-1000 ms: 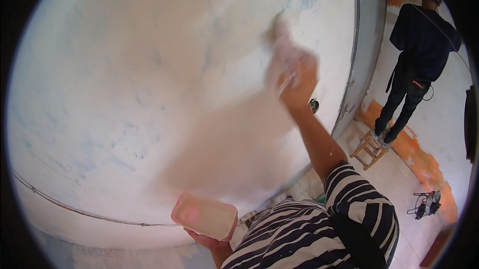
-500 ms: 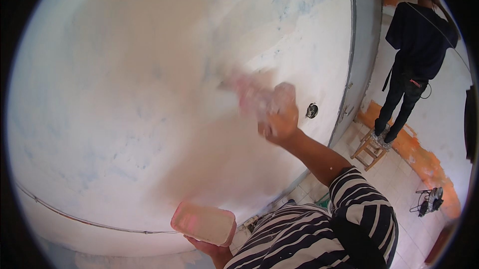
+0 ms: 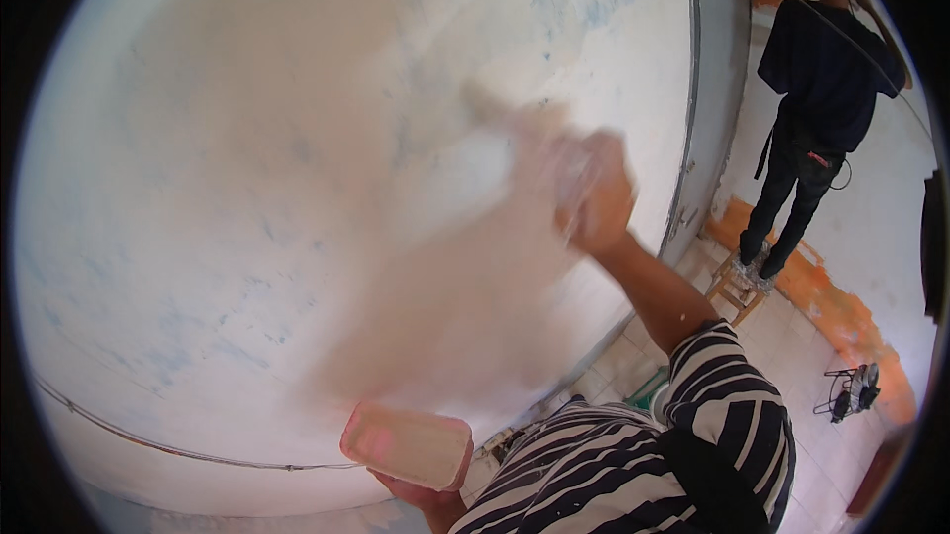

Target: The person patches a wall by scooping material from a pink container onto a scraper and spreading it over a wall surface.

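Note:
My left hand (image 3: 424, 492) supports a shallow pink tray (image 3: 457, 480) from below, low in front of the wall. A smooth off-white paste (image 3: 411, 445) fills the tray. Raised against the white wall (image 3: 327, 267), my right hand (image 3: 602, 199) is closed, and whitish smears cover its fingers. It grips a pale pinkish tool (image 3: 534, 130) that reaches up and left to the wall surface. Motion smears the tool, so its exact kind is hard to make out. The wall carries patchy bluish marks and wide beige shadows.
A round socket hole no longer shows beside my arm. A cable (image 3: 178, 451) runs along the wall's lower part. At right, a person (image 3: 826, 69) in dark clothes stands on a wooden stool (image 3: 734, 289). A black metal stand (image 3: 847, 393) is on the tiled floor.
My right hand has moved right and slightly up along the wall with the tool, now covering the round hole. The tray in my left hand has barely shifted.

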